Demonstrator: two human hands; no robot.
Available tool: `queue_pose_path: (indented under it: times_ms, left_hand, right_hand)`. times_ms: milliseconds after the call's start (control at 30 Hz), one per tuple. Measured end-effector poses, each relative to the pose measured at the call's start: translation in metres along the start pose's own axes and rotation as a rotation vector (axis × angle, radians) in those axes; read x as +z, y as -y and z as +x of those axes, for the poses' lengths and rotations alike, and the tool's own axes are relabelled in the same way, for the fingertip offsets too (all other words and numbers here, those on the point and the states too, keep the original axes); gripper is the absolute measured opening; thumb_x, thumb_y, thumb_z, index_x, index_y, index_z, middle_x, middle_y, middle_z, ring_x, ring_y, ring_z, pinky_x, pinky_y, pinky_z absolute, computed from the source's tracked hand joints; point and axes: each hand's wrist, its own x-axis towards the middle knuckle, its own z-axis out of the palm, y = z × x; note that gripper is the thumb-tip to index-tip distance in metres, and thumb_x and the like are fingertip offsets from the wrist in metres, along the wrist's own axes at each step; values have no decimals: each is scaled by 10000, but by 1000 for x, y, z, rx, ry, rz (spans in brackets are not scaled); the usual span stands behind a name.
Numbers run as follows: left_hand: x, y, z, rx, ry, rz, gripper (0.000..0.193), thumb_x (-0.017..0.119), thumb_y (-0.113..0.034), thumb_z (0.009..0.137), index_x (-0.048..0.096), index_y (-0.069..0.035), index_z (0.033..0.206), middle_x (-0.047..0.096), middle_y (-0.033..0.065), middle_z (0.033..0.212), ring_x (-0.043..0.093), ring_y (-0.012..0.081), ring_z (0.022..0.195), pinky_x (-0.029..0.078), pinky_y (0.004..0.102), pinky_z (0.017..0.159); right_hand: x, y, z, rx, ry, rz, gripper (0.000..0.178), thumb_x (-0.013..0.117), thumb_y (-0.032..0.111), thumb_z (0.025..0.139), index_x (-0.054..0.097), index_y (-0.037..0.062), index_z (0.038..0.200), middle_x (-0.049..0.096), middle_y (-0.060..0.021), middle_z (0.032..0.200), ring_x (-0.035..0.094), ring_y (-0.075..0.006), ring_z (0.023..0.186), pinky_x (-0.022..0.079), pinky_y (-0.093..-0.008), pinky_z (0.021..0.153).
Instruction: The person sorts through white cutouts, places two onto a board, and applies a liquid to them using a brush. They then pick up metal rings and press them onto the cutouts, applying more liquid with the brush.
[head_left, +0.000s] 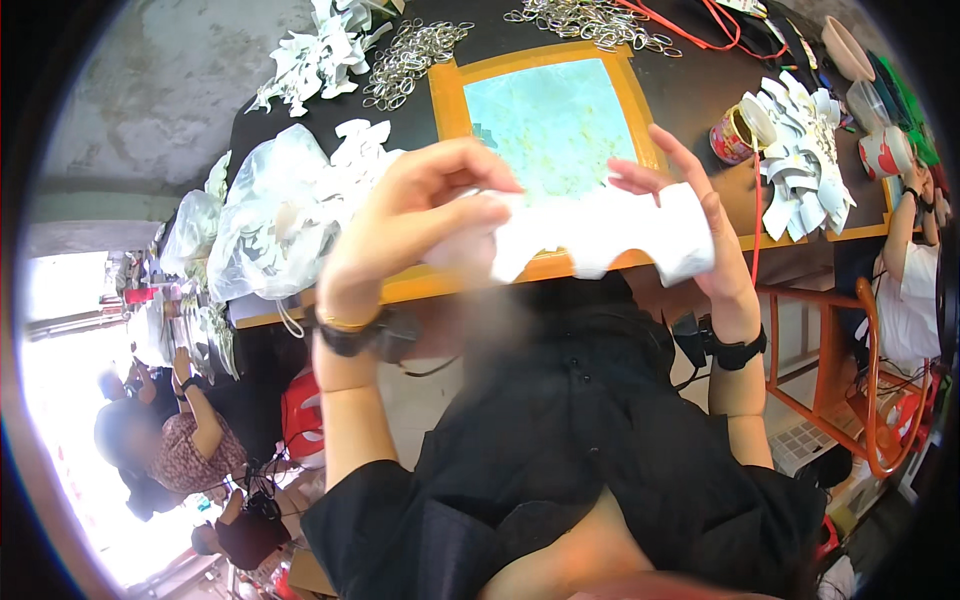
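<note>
Black desk (690, 95) before me carries a pale blue-green, rectangular panel (550, 110) bordered with orange-brown tape (630, 95), which probably keeps its edges down. Over the panel's near part I have a white, smooth, curved piece with a scalloped lower edge (620, 235), taken at both ends, I judge, so its middle hangs unobstructed. My left fingers (455, 160) curl against the thumb, pinching its left end, though that end is blurred. My right fingers (683, 165) spread around the right end; the thumb is hidden, so I cannot tell whether they grip. Silvery metal rings (410, 65) lie heaped at far left, a clear plastic bag (270, 190) left, and stacked pale curved pieces (805, 160) right, likely kept aside to be within reach.
</note>
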Motion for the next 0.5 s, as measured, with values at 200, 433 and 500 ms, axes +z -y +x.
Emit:
queue_pose_path:
  times_ms: [200,433,500]
  left_hand:
    - [34,90,29,-230,-288,-52,186,658,-127,969,598,8,1082,628,37,832,597,78,596,485,222,529]
    - [51,137,21,-65,-374,371,182,686,-155,939,653,0,1028,678,118,765,646,145,626,493,281,607]
    - [51,139,22,-5,-409,496,173,682,-145,933,652,-3,1029,671,148,773,660,226,677,498,317,640]
  right_hand:
    - [-28,-2,4,191,-258,190,587,478,388,1061,311,77,1530,668,-193,1186,694,-205,964,554,-293,829]
    - [-23,-42,3,88,-334,-870,228,635,44,932,684,38,1154,666,-66,904,602,-154,721,483,-242,664]
    - [-19,-39,-2,117,-362,-1134,290,693,50,866,707,113,1149,665,-99,1000,632,-240,916,501,-326,826]
